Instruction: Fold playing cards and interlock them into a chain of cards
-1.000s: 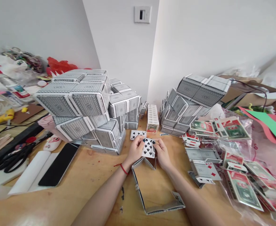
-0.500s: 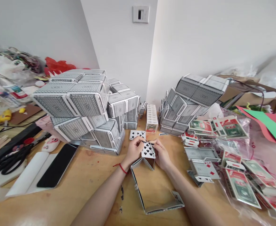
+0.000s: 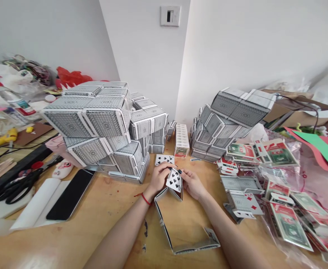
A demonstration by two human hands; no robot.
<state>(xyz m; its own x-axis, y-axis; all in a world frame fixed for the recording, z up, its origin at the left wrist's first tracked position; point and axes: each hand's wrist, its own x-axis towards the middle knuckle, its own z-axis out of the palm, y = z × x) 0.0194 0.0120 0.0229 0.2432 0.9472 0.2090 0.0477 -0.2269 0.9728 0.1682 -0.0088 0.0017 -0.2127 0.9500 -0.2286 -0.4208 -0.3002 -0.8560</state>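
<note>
Between my two hands is a playing card, an eight of spades, face up and tilted. My left hand is closed on its left side, a red string round the wrist. The fingers of my right hand pinch at its upper right edge. Just below, a frame of joined, folded cards stands on edge on the table, its far end reaching under the held card. Another spade card lies face up beyond my left hand, partly covered by it.
Boxes built from cards are stacked at left and right. A phone, black scissors and a yellow glue gun lie left. Card packs and loose cards are at right. A tall card pack stack stands behind.
The held card has tilted and turned slightly between my fingers. My right hand's fingers have shifted a little along its edge. The whole view has moved slightly.
</note>
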